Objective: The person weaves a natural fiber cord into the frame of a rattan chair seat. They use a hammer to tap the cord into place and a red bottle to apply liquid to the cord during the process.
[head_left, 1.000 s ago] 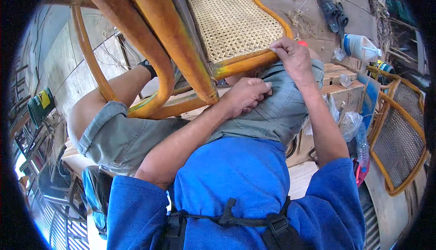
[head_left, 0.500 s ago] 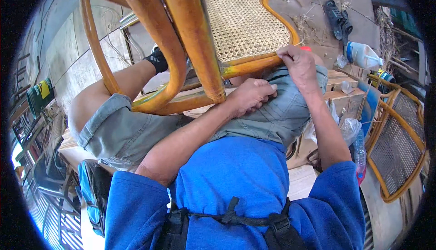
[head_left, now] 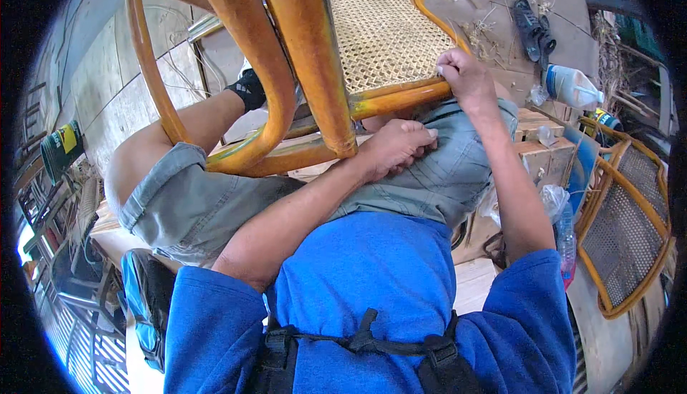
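A rattan chair (head_left: 401, 98) with an orange-brown frame lies tilted across my lap, its thick curved legs toward the left. Its woven cane panel (head_left: 379, 25) faces up. My right hand (head_left: 469, 83) is at the panel's near right corner, fingers pinched together by the frame edge; what they hold, if anything, is too small to make out. My left hand (head_left: 397, 149) rests closed on my thigh, just below the frame's near rail and beside the end of a leg. Its curled fingers hide whatever may be in them.
Dark sandals (head_left: 533, 29) and a white bottle with a blue label (head_left: 572, 86) lie at the far right. Another cane-and-rattan piece (head_left: 626, 226) leans at the right, near a clear plastic bottle (head_left: 565, 244). A blue and black bag (head_left: 147, 308) sits at the lower left.
My right hand has moved slightly up and away along the frame's corner, its fingers curling more. My left hand has barely moved. The chair has shifted very slightly.
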`<act>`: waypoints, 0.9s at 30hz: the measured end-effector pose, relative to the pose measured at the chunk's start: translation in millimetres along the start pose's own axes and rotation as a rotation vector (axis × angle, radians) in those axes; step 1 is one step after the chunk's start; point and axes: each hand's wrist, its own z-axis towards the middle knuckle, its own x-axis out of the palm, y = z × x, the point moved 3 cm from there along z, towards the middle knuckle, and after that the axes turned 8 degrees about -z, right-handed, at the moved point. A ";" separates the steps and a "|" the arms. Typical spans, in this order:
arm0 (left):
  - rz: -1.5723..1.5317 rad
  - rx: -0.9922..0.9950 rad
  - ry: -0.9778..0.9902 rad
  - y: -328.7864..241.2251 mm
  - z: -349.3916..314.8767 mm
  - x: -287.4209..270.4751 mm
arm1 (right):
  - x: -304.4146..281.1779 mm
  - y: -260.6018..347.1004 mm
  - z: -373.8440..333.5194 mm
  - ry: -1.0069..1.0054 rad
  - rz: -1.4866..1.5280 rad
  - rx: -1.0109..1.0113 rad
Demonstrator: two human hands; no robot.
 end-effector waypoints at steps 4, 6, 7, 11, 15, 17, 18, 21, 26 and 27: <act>-0.005 0.024 -0.001 -0.3 -1.4 0.4 | 1.8 0.2 -1.0 0.002 0.005 0.009; 0.001 0.024 -0.006 -0.8 -1.7 0.2 | 0.5 0.0 -5.0 -0.006 0.037 -0.039; 0.003 0.024 -0.007 -0.9 -1.5 0.7 | -0.1 0.8 -5.0 -0.003 0.035 -0.055; 0.011 0.023 -0.018 -3.1 -1.5 1.1 | -3.4 5.8 -5.7 0.042 0.064 -0.097; -0.009 0.020 -0.012 -2.3 -2.9 0.1 | -1.9 8.0 -8.9 -0.005 0.049 -0.199; -0.012 0.025 -0.015 -2.6 -3.8 -0.7 | -2.8 8.5 -11.1 -0.050 0.098 -0.207; -0.008 0.023 -0.019 -4.1 -4.4 0.1 | -3.7 8.2 -12.2 -0.071 0.121 -0.210; -0.005 0.031 -0.007 -4.5 -2.9 -1.4 | -3.5 7.2 -11.3 -0.023 0.119 -0.222; -0.024 0.032 0.003 -2.7 -3.7 -2.7 | -2.2 -1.0 -8.0 0.033 0.149 -0.197; -0.014 0.041 -0.004 -4.1 -5.6 -1.6 | -1.5 -1.5 -8.0 0.063 0.170 -0.160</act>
